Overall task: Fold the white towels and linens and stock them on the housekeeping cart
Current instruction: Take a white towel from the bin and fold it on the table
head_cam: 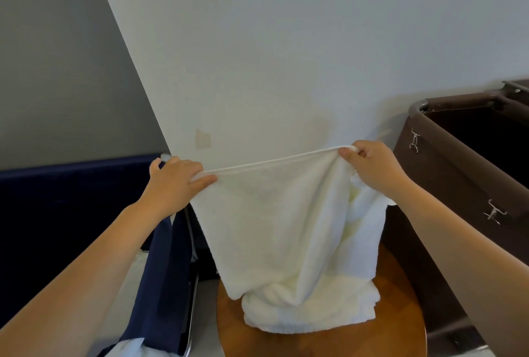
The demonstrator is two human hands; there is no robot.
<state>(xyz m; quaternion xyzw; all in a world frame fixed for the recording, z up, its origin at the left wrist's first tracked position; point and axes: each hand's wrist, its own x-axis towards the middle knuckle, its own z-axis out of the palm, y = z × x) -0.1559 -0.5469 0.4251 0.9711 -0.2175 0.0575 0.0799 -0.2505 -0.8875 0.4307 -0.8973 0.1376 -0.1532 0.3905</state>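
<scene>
Ahead of us a pale wall (286, 41) fills most of the view, with a grey wall to its left. On our right stands a brown bin (446, 179) with an open, dark inside. On our left is a navy hamper (71, 199) of cloth, and some white linen (134, 348) shows in it at the bottom edge of the view. Between the two, low and in front of us, sits a round wooden table (329, 342).

We hold a white towel (272, 228) up in front of the wall, above the table. Its top hem runs taut from one hand to the other, a little higher at the right end. The cloth hangs down from the hem and narrows toward the bottom, where its lower end lies bunched on the tabletop. More of the towel hangs in folds behind, under our right hand.

Our left hand (174, 182) pinches the left corner of the hem, thumb on the near side and fingers wrapped over the top. Our right hand (372, 167) grips the right corner, thumb pressed on the hem and fingers curled around the cloth. Both forearms are bare.

Two small metal hooks (414, 140) are fixed on the near wall of the bin.
</scene>
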